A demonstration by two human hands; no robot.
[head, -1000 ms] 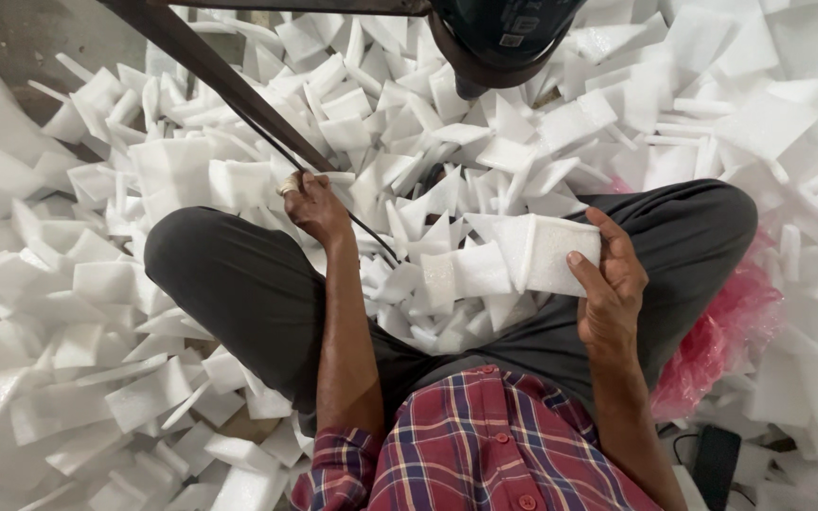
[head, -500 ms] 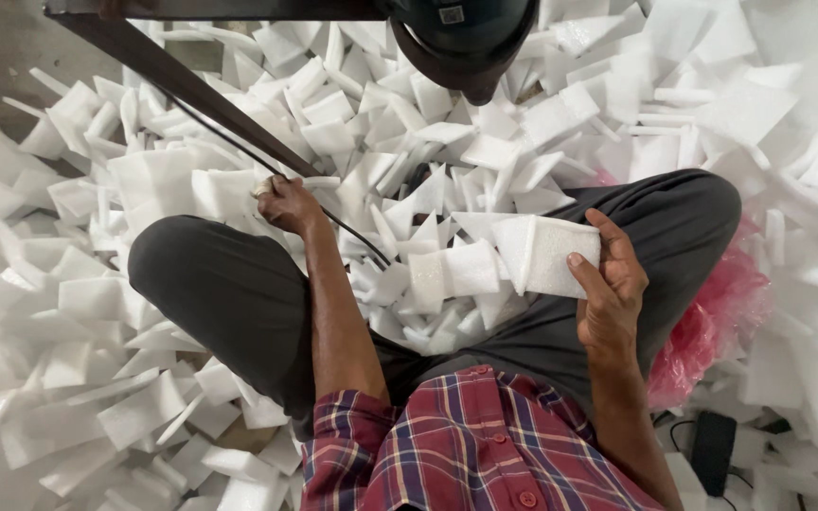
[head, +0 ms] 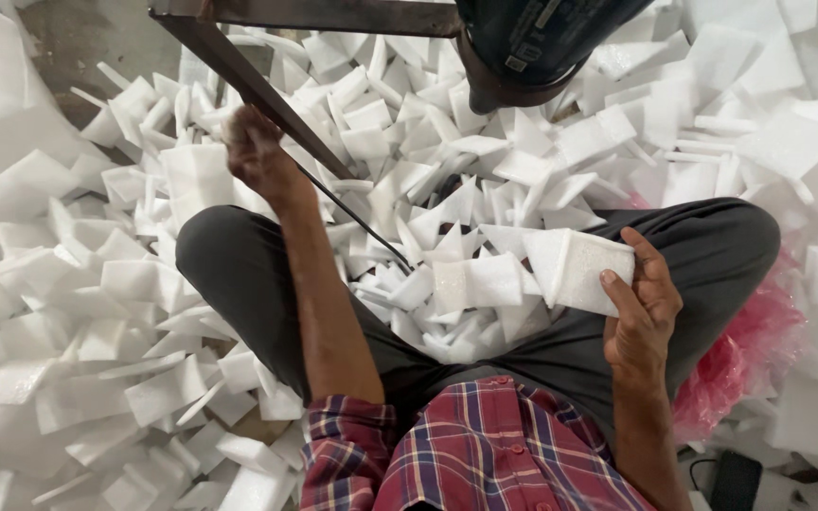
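The thin dark wire runs taut from the left hand down toward the foam sheet, and that line looks like the main hazard: if the sheet drifts sideways against it, the cut could likely wander or tear the soft foam; if the right fingers creep along the edge, they could meet the wire. The loose white foam offcuts heaped around the crossed legs could also snag the wire or slide under the sheet.

The left arm reaches far and to the left, forearm nearly straight, the hand closed in a fist just beside the slanted metal bar; whether it grips the wire's end or the bar itself I cannot tell, as it is blurred. The right hand sits near, on the right, above the knee, thumb on top and fingers beneath, clamped on the right edge of the white foam sheet, which lies over the lap between the knees.
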